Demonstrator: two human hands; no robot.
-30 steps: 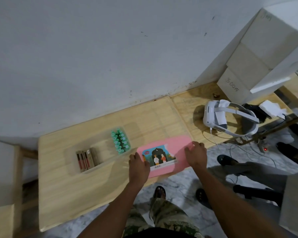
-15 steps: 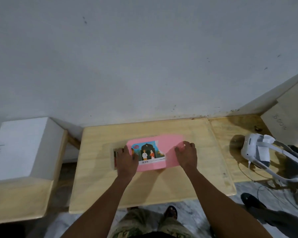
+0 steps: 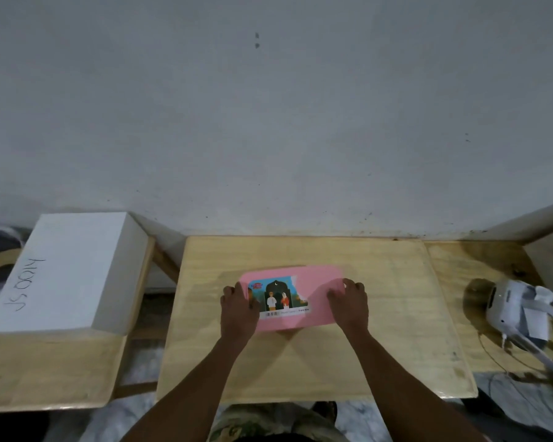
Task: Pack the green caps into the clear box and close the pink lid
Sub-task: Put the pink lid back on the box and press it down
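The pink lid [image 3: 316, 290] lay flat at the middle of the wooden table [image 3: 300, 362]. The left hand [image 3: 238, 307] gripped the lid's left end and the right hand [image 3: 348, 303] its right end, fingers curled over the edges. A white headset [image 3: 508, 307] lay right of the table.

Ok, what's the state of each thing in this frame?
pink lid: down flat; snapped shut or not, cannot tell.
left hand: grips the lid's left end.
right hand: grips the lid's right end.
white box: closed.
headset: lying unworn.
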